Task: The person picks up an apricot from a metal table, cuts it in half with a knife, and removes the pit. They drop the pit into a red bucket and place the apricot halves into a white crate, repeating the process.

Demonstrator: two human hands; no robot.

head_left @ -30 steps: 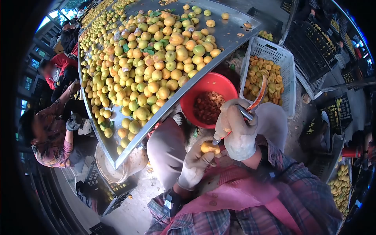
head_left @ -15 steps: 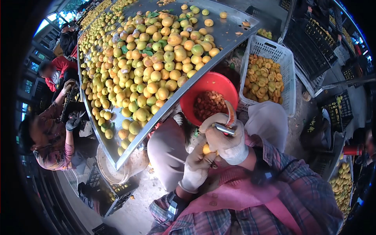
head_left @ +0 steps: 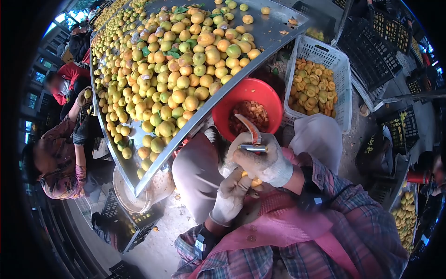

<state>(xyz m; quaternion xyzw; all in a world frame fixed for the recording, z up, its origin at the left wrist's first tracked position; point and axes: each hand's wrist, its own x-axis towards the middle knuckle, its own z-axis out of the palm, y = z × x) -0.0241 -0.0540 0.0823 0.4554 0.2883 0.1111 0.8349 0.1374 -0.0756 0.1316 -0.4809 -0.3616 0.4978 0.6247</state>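
In a pale glove, my right hand is closed around a curved knife. Its metal handle crosses the top of my fist and its stained blade points up and left, over the near side of a red bowl. My left hand, also gloved, pinches an apricot just below my right hand. The two hands meet at the fruit, which is mostly hidden by fingers. Reddish-brown pieces, perhaps pits, lie in the bowl.
A metal table piled with whole apricots slants ahead of me. Right of the bowl is a white crate of split fruit. A white bucket stands under the table corner. At the left, a co-worker's raised hand holds a fruit.
The knife blade has swung left as my right hand turned slightly. My left hand stays on the apricot. The co-worker's hands at the left have shifted.
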